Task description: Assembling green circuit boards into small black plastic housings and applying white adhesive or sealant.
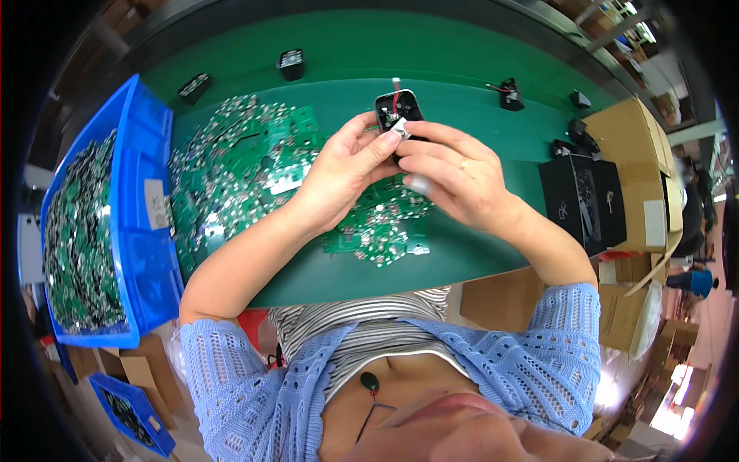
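My left hand [346,165] and my right hand [454,173] are raised together over the green table [462,254]. Between their fingertips they hold a small black housing [399,110] with an open face, red and white wires poking out of its top. A small silvery part sits at my fingertips against the housing. Under my hands lies a heap of small green circuit boards [246,165], spread over the left and middle of the table.
A blue bin [142,223] full of circuit boards stands at the left. More black housings [291,63] sit on the belt at the back. A black box [583,202] and cardboard boxes [639,177] are at the right. Another blue bin [131,416] rests on the floor.
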The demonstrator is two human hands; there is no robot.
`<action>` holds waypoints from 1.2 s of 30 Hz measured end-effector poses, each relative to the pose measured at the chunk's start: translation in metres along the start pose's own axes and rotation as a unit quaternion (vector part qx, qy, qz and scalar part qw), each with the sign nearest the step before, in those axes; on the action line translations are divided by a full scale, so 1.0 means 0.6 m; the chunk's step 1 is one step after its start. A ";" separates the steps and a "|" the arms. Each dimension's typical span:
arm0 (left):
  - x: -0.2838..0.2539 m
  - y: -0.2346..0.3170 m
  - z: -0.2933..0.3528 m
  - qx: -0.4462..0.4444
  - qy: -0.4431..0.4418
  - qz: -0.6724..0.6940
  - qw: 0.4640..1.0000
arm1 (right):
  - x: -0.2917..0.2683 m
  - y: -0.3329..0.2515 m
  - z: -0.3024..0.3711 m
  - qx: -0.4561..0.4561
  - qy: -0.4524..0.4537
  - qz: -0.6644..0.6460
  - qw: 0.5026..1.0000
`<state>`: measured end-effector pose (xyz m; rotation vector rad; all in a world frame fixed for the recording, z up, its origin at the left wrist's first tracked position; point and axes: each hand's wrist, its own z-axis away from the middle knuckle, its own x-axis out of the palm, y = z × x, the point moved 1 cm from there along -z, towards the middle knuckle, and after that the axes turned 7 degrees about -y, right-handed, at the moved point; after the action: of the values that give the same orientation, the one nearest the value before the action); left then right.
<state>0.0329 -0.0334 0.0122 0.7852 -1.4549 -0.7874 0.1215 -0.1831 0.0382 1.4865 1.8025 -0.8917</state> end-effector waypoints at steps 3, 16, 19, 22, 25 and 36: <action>-0.021 0.001 0.034 0.022 0.037 -0.024 0.999 | 0.006 -0.011 -0.021 0.089 0.090 -0.037 0.991; -0.071 -0.017 0.064 0.077 0.138 -0.150 0.976 | 0.078 -0.022 -0.078 0.002 0.055 -0.082 0.995; -0.086 -0.001 0.072 0.076 0.179 -0.087 0.977 | 0.065 -0.033 -0.075 0.018 0.042 -0.101 0.994; -0.098 0.012 0.081 0.076 0.153 -0.003 0.985 | 0.049 -0.011 -0.044 0.183 -0.076 -0.054 0.979; -0.092 0.020 0.080 0.066 0.125 0.015 0.990 | 0.062 -0.015 0.006 0.196 -0.276 -0.029 0.940; -0.083 -0.017 0.085 0.031 0.163 -0.141 0.976 | 0.072 -0.008 0.028 0.379 0.007 -0.245 0.892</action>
<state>-0.0166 0.0041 -0.0243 1.1306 -1.0903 -0.7839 0.1101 -0.1731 -0.0061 1.4555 1.9824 -2.0193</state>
